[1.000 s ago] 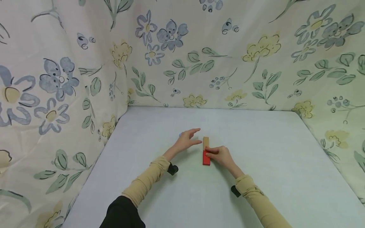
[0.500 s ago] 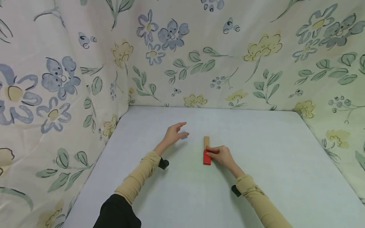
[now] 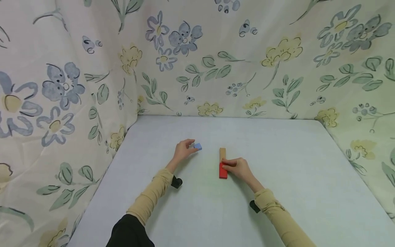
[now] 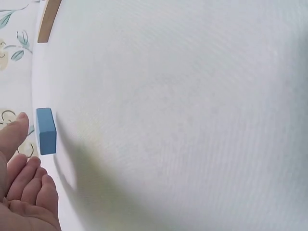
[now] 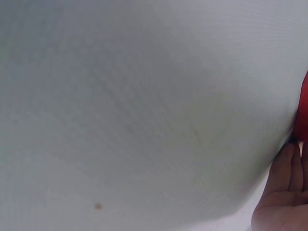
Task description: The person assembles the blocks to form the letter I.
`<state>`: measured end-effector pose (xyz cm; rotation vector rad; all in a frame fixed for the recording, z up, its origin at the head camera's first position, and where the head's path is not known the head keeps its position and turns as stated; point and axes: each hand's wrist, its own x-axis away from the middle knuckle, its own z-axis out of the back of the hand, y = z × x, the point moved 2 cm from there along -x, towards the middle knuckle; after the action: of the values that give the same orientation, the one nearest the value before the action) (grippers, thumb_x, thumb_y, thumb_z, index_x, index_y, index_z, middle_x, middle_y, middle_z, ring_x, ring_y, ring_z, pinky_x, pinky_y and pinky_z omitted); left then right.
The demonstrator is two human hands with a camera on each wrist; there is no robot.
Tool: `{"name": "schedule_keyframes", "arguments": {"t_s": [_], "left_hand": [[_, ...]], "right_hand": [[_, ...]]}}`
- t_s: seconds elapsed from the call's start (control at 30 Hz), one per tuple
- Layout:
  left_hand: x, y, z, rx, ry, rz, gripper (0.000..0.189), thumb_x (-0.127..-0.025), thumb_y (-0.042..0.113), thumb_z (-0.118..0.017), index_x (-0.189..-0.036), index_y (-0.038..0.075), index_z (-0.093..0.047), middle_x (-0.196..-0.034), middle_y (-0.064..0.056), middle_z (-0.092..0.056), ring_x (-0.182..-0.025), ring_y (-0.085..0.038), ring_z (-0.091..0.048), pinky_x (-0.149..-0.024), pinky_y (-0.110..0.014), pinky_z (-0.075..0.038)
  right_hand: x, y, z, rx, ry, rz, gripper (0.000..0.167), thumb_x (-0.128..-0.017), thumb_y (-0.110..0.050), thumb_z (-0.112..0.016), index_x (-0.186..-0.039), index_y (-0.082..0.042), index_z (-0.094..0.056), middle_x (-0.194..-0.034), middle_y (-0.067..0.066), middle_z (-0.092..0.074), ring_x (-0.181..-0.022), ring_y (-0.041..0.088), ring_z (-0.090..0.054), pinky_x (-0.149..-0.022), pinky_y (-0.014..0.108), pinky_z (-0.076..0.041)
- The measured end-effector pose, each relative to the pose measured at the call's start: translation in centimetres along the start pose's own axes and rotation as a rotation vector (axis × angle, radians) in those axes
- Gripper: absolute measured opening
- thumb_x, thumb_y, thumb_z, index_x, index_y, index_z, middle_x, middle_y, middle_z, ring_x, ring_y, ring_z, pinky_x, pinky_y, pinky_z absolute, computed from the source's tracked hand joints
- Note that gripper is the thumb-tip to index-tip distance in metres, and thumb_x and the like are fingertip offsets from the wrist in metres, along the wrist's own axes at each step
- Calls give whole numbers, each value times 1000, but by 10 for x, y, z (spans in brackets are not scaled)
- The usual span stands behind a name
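A small blue block (image 3: pixel 198 146) lies on the white table, left of the middle. My left hand (image 3: pixel 182 151) is right beside it, thumb and forefinger spread apart near its left side; in the left wrist view the block (image 4: pixel 47 132) sits just beyond the fingertips. My right hand (image 3: pixel 240 168) pinches a red block (image 3: pixel 223 173) near its far end with thumb and forefinger. A plain wooden block (image 3: pixel 223 153) stretches away in line with the red one, end to end. Only a sliver of the red block (image 5: pixel 302 113) shows in the right wrist view.
The white tabletop (image 3: pixel 277 147) has a straight back edge. A floral curtain (image 3: pixel 197 68) hangs behind it and along both sides. A black wrist camera (image 3: pixel 177 182) sits under the left cuff, another camera (image 3: pixel 254 207) under the right.
My left hand has moved left, away from the wooden block, and come down beside the blue block, which was mostly hidden before. My right hand has stayed on the red block.
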<state>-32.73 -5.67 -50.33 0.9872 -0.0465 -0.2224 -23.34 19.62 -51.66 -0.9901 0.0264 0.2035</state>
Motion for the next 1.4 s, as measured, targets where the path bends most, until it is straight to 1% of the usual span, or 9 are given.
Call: {"name": "schedule_keyframes", "arguments": {"t_s": [0.13, 0.3, 0.53, 0.87, 1.03, 1.13, 1.23, 1.27, 1.4], "left_hand": [[1, -5, -3, -34, 47, -12, 43, -79, 15, -76, -117, 0, -65, -119, -17, -66, -106, -32, -63, -92, -41, -51], [2, -11, -7, -4, 77, -12, 40, -78, 12, -77, -114, -2, -66, -115, -18, -67, -107, -30, -65, -92, -37, -53], [2, -11, -10, 41, 105, -4, 37, -77, 7, -77, -111, -3, -67, -114, -18, -68, -109, -28, -64, -94, -36, -52], [1, -8, -9, 21, 131, -4, 30, -76, 5, -77, -104, 0, -70, -109, -17, -70, -105, -28, -66, -91, -37, -53], [-6, -21, -9, 63, 133, -90, 27, -75, 13, -80, -99, 4, -73, -102, -12, -73, -97, -22, -69, -84, -31, -56], [-7, -23, -9, 62, 126, -106, 28, -73, 17, -81, -98, 6, -74, -100, -10, -74, -94, -19, -70, -81, -28, -56], [-6, -21, -9, 62, 116, -91, 28, -75, 14, -80, -99, 4, -73, -101, -12, -73, -96, -22, -70, -84, -32, -56], [-1, -12, -7, 45, 111, -48, 28, -74, 8, -79, -101, 1, -72, -104, -15, -72, -99, -27, -69, -87, -37, -55], [0, -9, -9, 20, 117, -6, 28, -75, 3, -78, -102, -1, -72, -105, -17, -71, -100, -29, -68, -88, -38, -54]], "right_hand": [[-2, 1, -2, 6, -21, -64, 30, -82, -16, -74, -111, -8, -71, -117, 12, -67, -112, 28, -62, -87, 32, -54], [-4, 1, -4, 23, -31, -93, 31, -82, -15, -73, -112, -7, -70, -118, 12, -66, -112, 27, -62, -87, 30, -54], [-3, 0, -4, -3, -35, -78, 30, -82, -14, -73, -112, -7, -70, -119, 13, -66, -114, 28, -61, -89, 36, -54], [-3, -3, -1, -17, -34, -49, 31, -82, -13, -73, -112, -5, -70, -120, 14, -65, -115, 29, -61, -92, 40, -51], [-3, -3, -1, -2, -32, -37, 31, -82, -14, -73, -112, -6, -70, -119, 14, -65, -113, 29, -61, -92, 41, -52], [-3, -2, -1, 0, -31, -33, 30, -82, -14, -73, -112, -6, -70, -119, 14, -65, -113, 29, -62, -91, 40, -52], [-3, 0, -1, -1, -31, -36, 30, -82, -14, -73, -112, -6, -70, -119, 13, -65, -113, 28, -62, -91, 40, -52], [-3, 0, -1, 3, -32, -33, 30, -83, -14, -73, -112, -6, -70, -119, 14, -65, -113, 28, -62, -91, 40, -52], [-3, 3, -2, 2, -32, -39, 30, -83, -14, -73, -112, -6, -70, -119, 13, -65, -113, 28, -62, -91, 39, -52]]}}
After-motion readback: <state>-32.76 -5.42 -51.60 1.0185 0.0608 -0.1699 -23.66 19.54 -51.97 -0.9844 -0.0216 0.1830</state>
